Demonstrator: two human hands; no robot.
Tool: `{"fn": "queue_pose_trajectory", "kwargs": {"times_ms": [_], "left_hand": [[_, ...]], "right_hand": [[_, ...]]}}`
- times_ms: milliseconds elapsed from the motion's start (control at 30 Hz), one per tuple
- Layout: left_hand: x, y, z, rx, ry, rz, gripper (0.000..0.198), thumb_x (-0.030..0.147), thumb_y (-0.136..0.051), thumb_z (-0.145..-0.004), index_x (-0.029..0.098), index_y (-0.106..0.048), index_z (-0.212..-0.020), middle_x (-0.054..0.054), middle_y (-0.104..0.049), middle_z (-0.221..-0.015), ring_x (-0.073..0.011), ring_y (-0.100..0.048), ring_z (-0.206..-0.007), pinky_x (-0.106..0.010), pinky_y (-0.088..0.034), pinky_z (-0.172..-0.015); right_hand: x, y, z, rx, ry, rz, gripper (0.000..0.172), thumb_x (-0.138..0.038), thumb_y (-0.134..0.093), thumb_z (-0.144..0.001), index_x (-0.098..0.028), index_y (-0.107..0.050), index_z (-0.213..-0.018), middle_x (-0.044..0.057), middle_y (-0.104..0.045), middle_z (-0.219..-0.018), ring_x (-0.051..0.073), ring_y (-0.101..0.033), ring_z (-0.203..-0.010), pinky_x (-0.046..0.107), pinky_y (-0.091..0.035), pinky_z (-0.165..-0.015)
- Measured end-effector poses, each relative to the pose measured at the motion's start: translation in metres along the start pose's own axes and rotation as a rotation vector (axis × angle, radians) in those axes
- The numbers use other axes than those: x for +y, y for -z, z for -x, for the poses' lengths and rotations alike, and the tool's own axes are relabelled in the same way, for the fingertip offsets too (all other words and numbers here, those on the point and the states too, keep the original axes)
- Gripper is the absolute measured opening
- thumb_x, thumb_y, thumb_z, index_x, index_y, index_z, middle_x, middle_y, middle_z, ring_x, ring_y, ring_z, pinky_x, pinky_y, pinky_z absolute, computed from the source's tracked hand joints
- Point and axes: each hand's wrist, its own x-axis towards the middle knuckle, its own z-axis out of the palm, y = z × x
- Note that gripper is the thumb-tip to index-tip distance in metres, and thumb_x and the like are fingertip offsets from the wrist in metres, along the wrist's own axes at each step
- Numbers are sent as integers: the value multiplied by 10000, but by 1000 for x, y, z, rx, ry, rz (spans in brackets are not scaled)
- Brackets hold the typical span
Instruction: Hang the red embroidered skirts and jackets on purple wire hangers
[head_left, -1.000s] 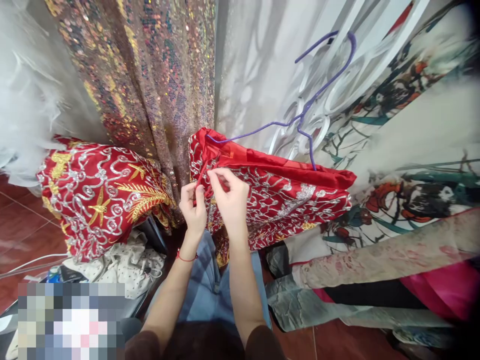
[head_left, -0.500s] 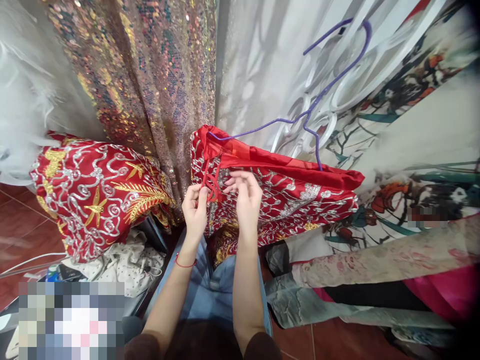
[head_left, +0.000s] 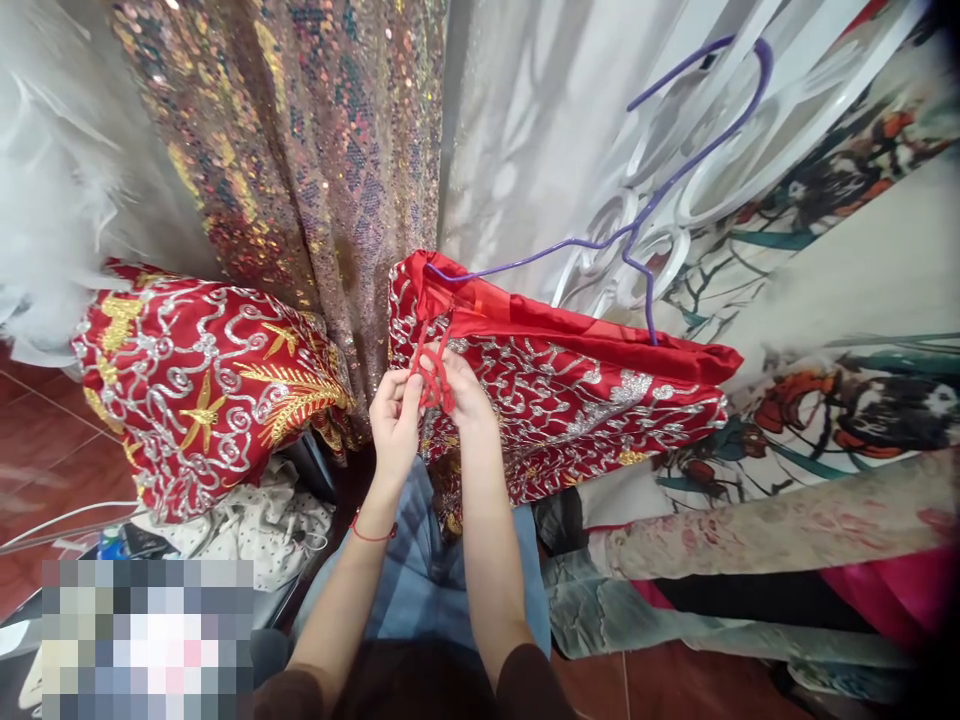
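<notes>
A red garment (head_left: 570, 400) with silver and gold embroidery hangs in front of me on a purple hanger (head_left: 637, 225). Red cord lacing (head_left: 433, 385) runs down from its top edge near the left end. My left hand (head_left: 395, 412) pinches the cord between thumb and fingers. From the other side, my right hand (head_left: 466, 392) also has its fingers closed on the lacing, close to the left hand. Exactly how the strands pass between the fingertips is partly hidden.
Another red embroidered garment (head_left: 202, 400) lies draped at the left over a dark seat. Sequined fabric (head_left: 337, 130) hangs behind. A white ring-patterned rack (head_left: 697, 190) and printed fabric (head_left: 847, 370) stand at the right. Several folded cloths (head_left: 720, 520) lie below them.
My right hand has moved left and closed on the red cord; its fingers were apart from it before. The left hand keeps its pinch. The whole view has shifted slightly.
</notes>
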Motion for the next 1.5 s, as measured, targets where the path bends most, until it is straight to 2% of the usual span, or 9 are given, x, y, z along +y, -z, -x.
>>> {"fn": "queue_pose_trajectory", "kwargs": {"times_ms": [133,333,467,567,800,967,1167,1367,1500], "left_hand": [[4,1,-2,15,-17,-25,256,446,-625,-894,194,-604,-855,46,-535,-634,-39,-391,-471,-155,-326,-445],[8,5,-12,0,-53,-76,245,430,-625,-898,189,-612,-855,45,-530,-642,-38,-400,-482,-155,-326,-451],[8,6,-20,-78,-99,-148,239,434,-617,-903,196,-638,-896,11,-604,-719,-61,-493,-556,-176,-395,-514],[8,5,-26,-176,-109,-178,279,466,-528,-947,214,-639,-995,-13,-623,-743,-82,-496,-552,-215,-400,-520],[24,3,-56,-497,-194,-354,352,432,-483,-970,229,-527,-1253,-5,-593,-700,-128,-545,-614,-252,-438,-586],[31,-2,-90,-378,-444,-611,266,359,-501,-962,189,-661,-835,-29,-645,-773,-137,-549,-691,-275,-405,-672],[22,-15,-113,-331,-480,-475,216,389,-613,-898,202,-665,-802,-4,-571,-730,-116,-425,-603,-272,-336,-595],[4,-12,-140,57,-533,-402,264,417,-618,-893,195,-603,-752,-20,-558,-771,-151,-492,-744,-292,-411,-757],[-1,-10,-143,7,-469,-358,295,452,-555,-929,198,-576,-782,-11,-562,-757,-146,-536,-749,-293,-438,-796]], "right_hand": [[9,4,-1,71,-43,101,320,-518,-623,-782,-202,-596,-820,-30,-600,-653,81,-479,-513,199,-404,-498],[12,10,14,333,-34,769,93,-277,-603,-796,-186,-606,-816,-24,-603,-645,125,-563,-634,260,-469,-696],[-4,5,20,196,236,516,273,-234,-403,-844,-205,-635,-987,36,-697,-957,143,-638,-888,292,-497,-874],[-14,2,17,36,241,256,311,-251,-386,-825,-217,-623,-1023,33,-690,-1012,140,-637,-927,287,-504,-894],[-39,13,12,188,234,346,149,-290,-501,-844,-204,-620,-866,-23,-586,-738,110,-537,-688,245,-466,-673],[-66,31,29,413,290,421,172,-345,-577,-849,-199,-666,-828,-38,-524,-642,81,-370,-535,234,-336,-527],[-72,45,50,602,348,302,226,-427,-598,-836,-209,-611,-779,-63,-443,-572,60,-305,-471,222,-245,-456],[-80,56,76,722,439,182,287,-479,-661,-817,-222,-535,-844,-122,-269,-497,45,-191,-410,221,-147,-416],[-80,50,84,499,333,403,250,-458,-617,-870,-217,-557,-839,-108,-343,-511,45,-237,-423,216,-171,-428]]}}
